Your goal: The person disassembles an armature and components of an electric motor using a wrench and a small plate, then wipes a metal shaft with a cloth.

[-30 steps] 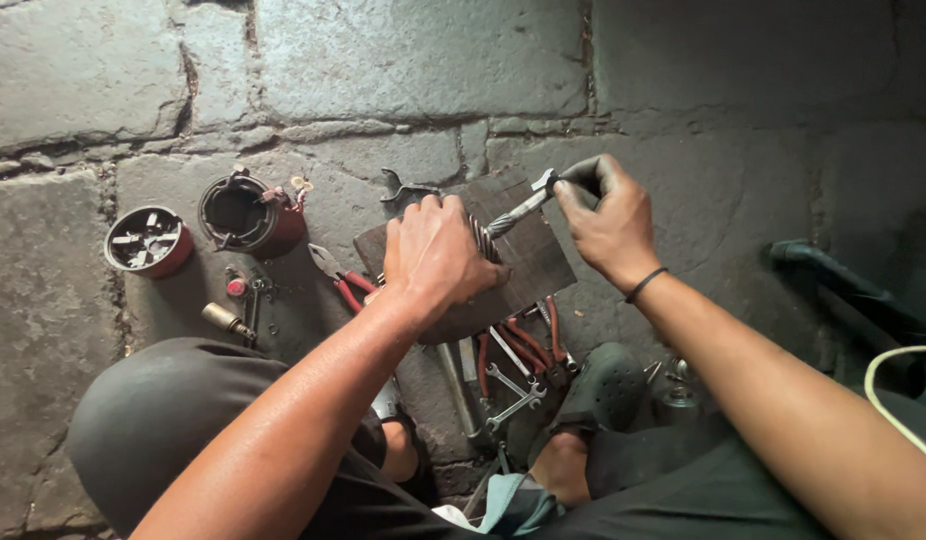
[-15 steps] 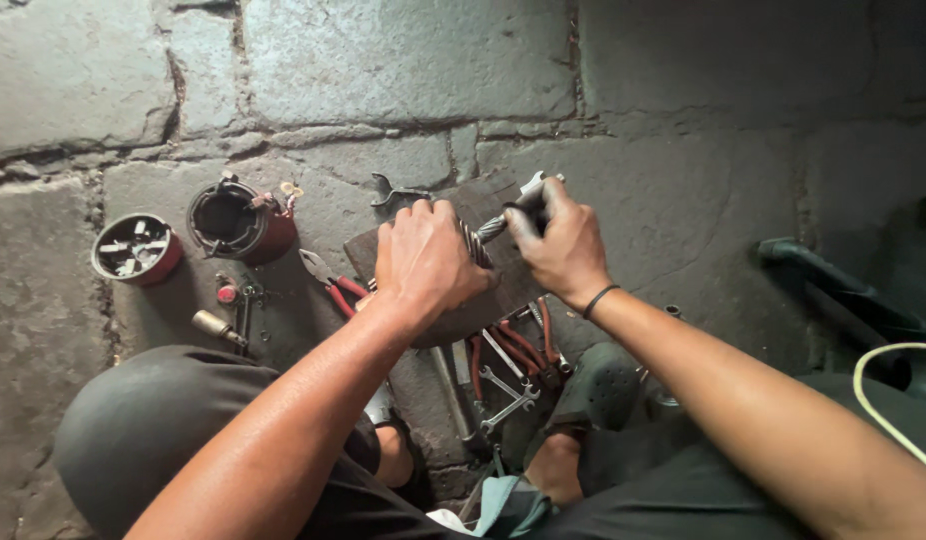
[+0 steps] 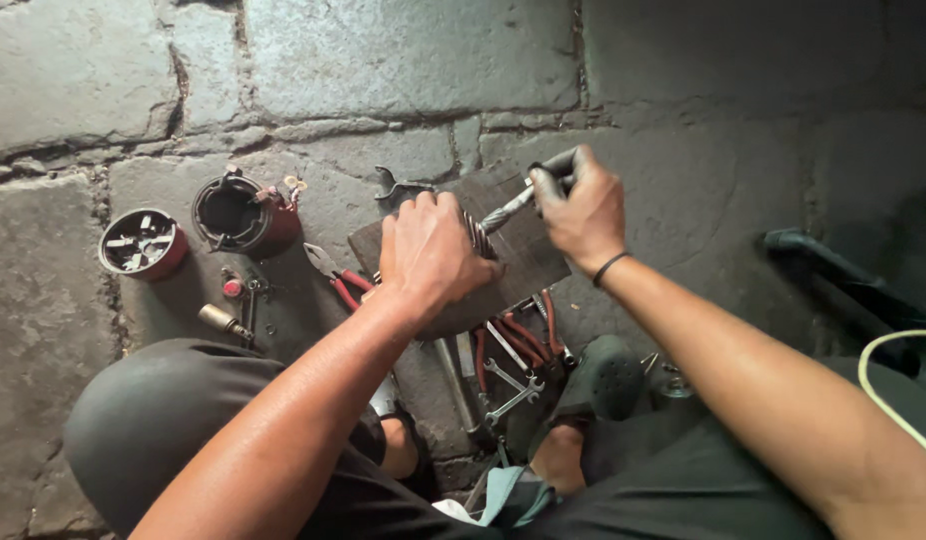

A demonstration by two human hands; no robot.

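The right hand (image 3: 575, 205) has drawn back right since half a second ago, fist closed around a tool (image 3: 513, 208); the left hand (image 3: 430, 252) clamps a metal part (image 3: 476, 236) on the board (image 3: 528, 255) ahead.

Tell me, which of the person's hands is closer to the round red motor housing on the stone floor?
Left. The left hand lies right of the red motor housing, pressing a part on the wooden block; the right hand is farther right.
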